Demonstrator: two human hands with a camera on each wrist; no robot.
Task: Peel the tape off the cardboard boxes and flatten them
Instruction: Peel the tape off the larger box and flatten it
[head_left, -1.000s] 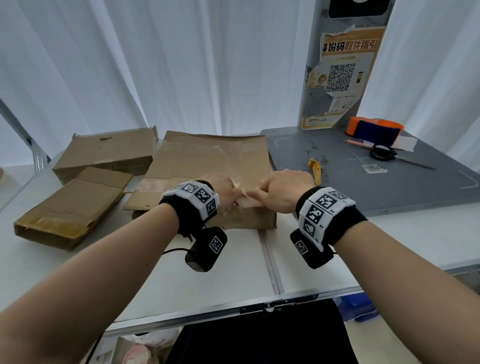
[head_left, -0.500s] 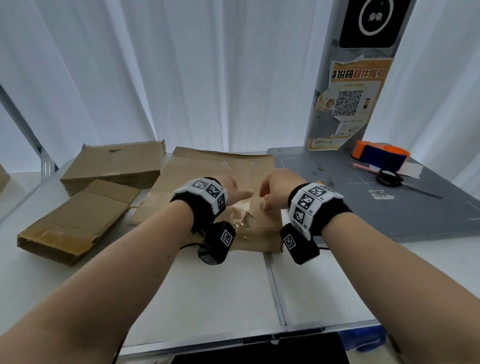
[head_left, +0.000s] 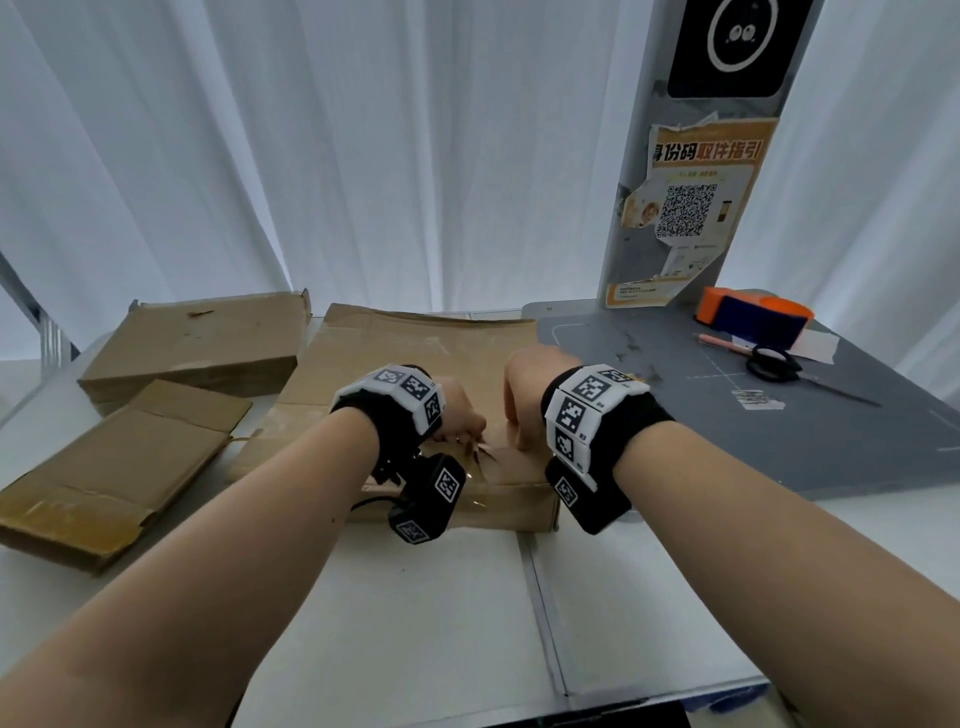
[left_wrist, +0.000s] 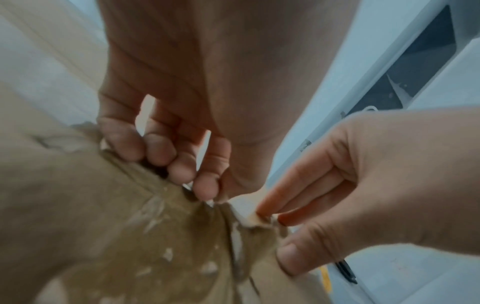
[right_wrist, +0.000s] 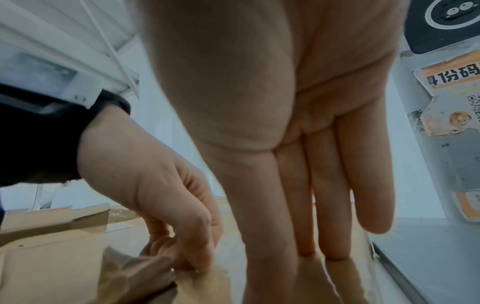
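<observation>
I have both hands low in the middle of the head view, on the near edge of the middle cardboard box (head_left: 415, 358), which lies flat on the white desk (head_left: 431, 613). My left hand (head_left: 457, 410) has its grip clamped together: the fingers curl under and pinch a crinkled strip of clear tape (left_wrist: 207, 202) against the thumb, right at the torn seam of the box. My right hand (head_left: 524, 389) sits just beside it, to the right. Its grip is apart, with the fingers (right_wrist: 330, 205) straight and pointing down onto the box top, the tips touching the cardboard by a lifted scrap at the seam; I cannot tell whether they pinch that scrap.

Two more cardboard boxes lie at the left of the frame: a closed one (head_left: 202, 343) further back, and a flattened one (head_left: 114, 467) nearer, at the left edge. At the right a grey mat (head_left: 727, 441) carries scissors (head_left: 774, 364) and an orange tape dispenser (head_left: 753, 314) near its far corner.
</observation>
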